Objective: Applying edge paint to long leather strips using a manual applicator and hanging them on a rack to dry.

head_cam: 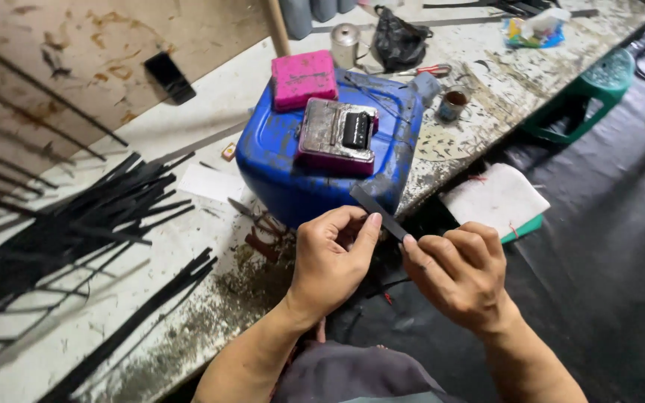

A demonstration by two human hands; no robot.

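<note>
Two hands pinched a thin black strip in front of a blue jerrycan.

The left hand (331, 257) and right hand (457, 272) each grasped the black strip (377, 210) between thumb and fingertips — it slanted up toward the far left, just near of the blue jerrycan (293, 164) lying on the stained workbench (188, 254). More black strips (76, 231) lay scattered at the left — well apart.

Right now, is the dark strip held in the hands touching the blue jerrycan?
Cannot tell. In the head view, the dark strip, pinched by the left hand and right hand, overlaps the blue jerrycan; neither contact nor a gap shows plainly.
</note>
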